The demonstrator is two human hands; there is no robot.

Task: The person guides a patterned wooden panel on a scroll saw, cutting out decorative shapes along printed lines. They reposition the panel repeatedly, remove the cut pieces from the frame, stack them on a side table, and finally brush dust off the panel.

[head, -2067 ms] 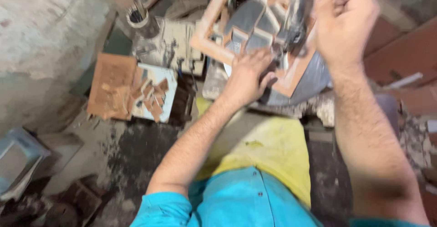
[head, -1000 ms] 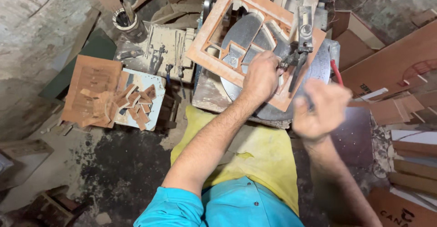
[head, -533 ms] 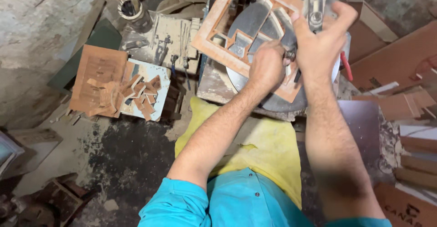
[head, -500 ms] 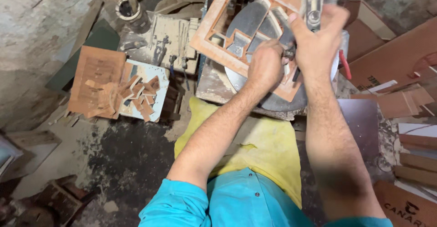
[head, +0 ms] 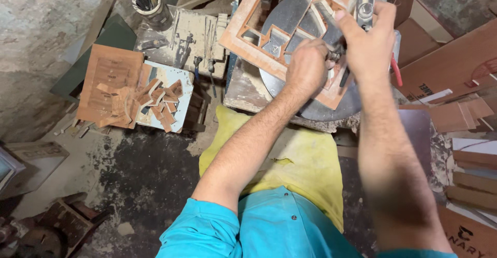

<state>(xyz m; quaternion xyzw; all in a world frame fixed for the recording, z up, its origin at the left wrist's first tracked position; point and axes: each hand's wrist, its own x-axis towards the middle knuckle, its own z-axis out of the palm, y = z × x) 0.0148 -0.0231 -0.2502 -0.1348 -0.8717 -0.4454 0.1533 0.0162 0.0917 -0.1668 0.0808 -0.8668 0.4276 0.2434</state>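
The panel is a flat wooden board with cut-out openings, and it lies on a round metal table at the top of the view. Its long axis goes diagonally, from the lower right up to the upper left, and one corner points to the lower right, toward the person.

The left hand is closed into a fist and rests on the panel near its right part; what the fingers hold inside I cannot tell. The right hand is just beside it, touching it, with the fingers bent around a dark tool and the index finger stretched upward. Above this hand stands a grey metal arm of the machine.

A yellow cushion lies under the forearms. To the left, small wood offcuts are piled on a light board, near a container with tools. Brown boards are stacked at the right.
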